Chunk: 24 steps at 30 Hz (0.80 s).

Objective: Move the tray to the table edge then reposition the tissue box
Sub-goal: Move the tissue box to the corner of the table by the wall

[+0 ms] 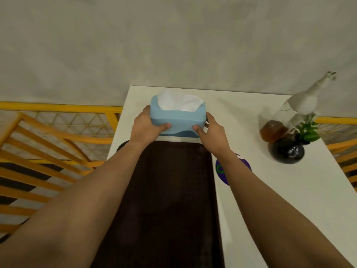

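Two hands, left hand (147,125) and right hand (211,130), clasp the rounded blue tissue box (176,118).

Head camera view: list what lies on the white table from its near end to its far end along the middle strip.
Dark brown tray → blue tissue box, held between the left hand and right hand → bare strip of white table before the wall.

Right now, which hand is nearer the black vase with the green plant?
The right hand. It grips the tissue box's end on the black vase's side; the left hand grips the opposite end.
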### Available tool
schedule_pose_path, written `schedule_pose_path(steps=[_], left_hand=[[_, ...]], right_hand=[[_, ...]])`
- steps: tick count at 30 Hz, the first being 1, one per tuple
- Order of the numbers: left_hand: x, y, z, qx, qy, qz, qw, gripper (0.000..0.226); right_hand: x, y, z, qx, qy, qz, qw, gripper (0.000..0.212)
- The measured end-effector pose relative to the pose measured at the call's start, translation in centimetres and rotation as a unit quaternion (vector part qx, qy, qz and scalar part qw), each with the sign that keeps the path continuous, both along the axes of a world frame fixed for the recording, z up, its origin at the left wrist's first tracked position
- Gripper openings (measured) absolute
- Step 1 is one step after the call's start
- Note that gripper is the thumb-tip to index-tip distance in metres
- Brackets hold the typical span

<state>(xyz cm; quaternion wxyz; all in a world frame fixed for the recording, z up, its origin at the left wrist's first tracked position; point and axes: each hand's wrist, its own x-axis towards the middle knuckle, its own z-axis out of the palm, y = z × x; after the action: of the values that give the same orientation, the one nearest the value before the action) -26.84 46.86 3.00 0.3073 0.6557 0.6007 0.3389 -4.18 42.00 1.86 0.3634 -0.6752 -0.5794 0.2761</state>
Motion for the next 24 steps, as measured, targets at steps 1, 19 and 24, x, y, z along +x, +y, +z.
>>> schedule_pose_path(steps=[1, 19, 24], left_hand=[[-1.0, 0.2, 0.0, 0.002, -0.003, 0.001, 1.0, 0.076], [-11.7, 1.7, -1.5, 0.0, -0.066, 0.002, 0.998, 0.104], [-11.2, 2.1, -2.1, 0.018, -0.088, 0.001, 0.996, 0.081]], right_hand=[[-0.9, 0.2, 0.0, 0.001, 0.001, 0.001, 1.0, 0.058], [-10.1, 1.8, -0.3, -0.013, -0.013, -0.003, 1.0, 0.09], [-10.0, 2.6, -1.3, 0.009, -0.008, 0.024, 1.0, 0.073]])
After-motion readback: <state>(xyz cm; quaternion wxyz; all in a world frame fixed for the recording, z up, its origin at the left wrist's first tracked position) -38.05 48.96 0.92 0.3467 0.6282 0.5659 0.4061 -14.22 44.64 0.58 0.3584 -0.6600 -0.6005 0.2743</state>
